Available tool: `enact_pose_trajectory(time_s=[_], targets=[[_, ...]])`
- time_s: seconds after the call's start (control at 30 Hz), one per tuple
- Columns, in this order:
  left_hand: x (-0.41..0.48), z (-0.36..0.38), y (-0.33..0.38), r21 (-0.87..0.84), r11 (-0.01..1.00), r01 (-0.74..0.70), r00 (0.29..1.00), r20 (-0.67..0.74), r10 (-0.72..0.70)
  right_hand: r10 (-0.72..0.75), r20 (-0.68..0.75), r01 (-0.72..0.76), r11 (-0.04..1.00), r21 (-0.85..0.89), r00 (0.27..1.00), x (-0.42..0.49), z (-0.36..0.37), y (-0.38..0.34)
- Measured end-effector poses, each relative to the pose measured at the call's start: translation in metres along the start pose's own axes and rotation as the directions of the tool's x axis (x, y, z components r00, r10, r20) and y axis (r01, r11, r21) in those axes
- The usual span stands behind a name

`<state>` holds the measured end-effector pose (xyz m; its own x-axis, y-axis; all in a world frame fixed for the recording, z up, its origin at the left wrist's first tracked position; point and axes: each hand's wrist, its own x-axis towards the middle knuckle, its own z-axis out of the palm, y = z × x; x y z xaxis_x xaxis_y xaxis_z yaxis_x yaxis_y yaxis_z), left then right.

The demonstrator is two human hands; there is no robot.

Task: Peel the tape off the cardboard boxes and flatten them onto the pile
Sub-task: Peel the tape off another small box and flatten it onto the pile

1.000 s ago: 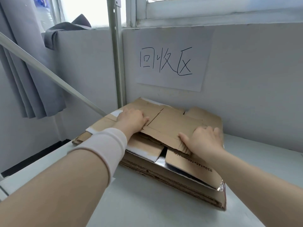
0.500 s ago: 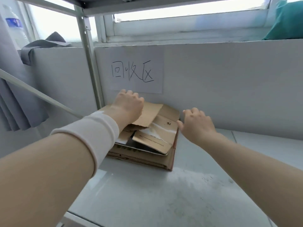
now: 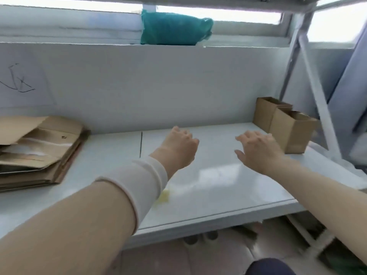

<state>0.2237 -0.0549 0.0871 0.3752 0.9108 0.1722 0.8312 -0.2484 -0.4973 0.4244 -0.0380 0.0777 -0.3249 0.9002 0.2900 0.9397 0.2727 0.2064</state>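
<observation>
The person is stretching both arms forward over the white bench [image 3: 198, 187], and neither hand is holding anything. The left hand [image 3: 179, 149], just left of the middle of the frame, is hovering above the surface with its fingers loosely curled downward around nothing. A white sleeve [image 3: 139, 181] is wrapping the forearm behind it. The right hand [image 3: 258, 150], right of centre, is hanging palm down with its fingers spread and relaxed, the thumb pointing toward the left hand.

The pile of flattened cardboard [image 3: 39, 153] is lying at the left edge of the frame, close to the back wall and well apart from both hands. Its top sheets are lifting a little rather than lying flush.

Two boxes are standing upright at the right of the frame. The front box [image 3: 292, 133] is sitting just beyond the right hand, not touching it, and its top is looking open. The rear box [image 3: 265, 113] is standing just behind it by the wall, and I cannot tell whether the two are touching.

A small yellow scrap [image 3: 163, 195] is lying on the bench beside the sleeve. A paper sheet [image 3: 21, 84] with dark pen strokes is hanging on the wall at upper left. A teal bundle [image 3: 174, 28] is sitting on the ledge at top centre, and a white metal post [image 3: 317, 100] is slanting down the right side in front of a curtain [image 3: 355, 76]
</observation>
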Motion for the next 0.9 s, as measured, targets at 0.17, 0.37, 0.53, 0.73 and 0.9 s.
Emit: enact_pose_trajectory(time_s=[0.17,0.37,0.53,0.73,0.9], targets=[[0.057,-0.028,0.097,-0.065,0.986,-0.156,0.986,-0.074,0.151,0.218,0.053,-0.217,0.976,-0.014,0.975,-0.055,0.03,0.111],[0.124,-0.023,0.176,-0.098,0.955,-0.278,0.956,-0.125,0.266,0.377,0.163,-0.378,0.925,-0.031,0.912,-0.068,0.08,0.191],[0.189,-0.004,0.211,-0.18,0.938,-0.296,0.953,-0.123,0.277,0.419,0.153,-0.421,0.907,-0.022,0.895,-0.038,0.119,0.233],[0.269,0.008,0.233,-0.766,0.641,0.032,0.999,0.041,-0.001,0.552,0.183,-0.582,0.766,0.274,0.813,0.017,0.158,0.281],[0.302,0.008,0.242,-0.952,0.258,0.163,0.986,0.153,-0.058,0.523,0.296,-0.559,0.468,0.684,0.8,0.047,0.177,0.294]])
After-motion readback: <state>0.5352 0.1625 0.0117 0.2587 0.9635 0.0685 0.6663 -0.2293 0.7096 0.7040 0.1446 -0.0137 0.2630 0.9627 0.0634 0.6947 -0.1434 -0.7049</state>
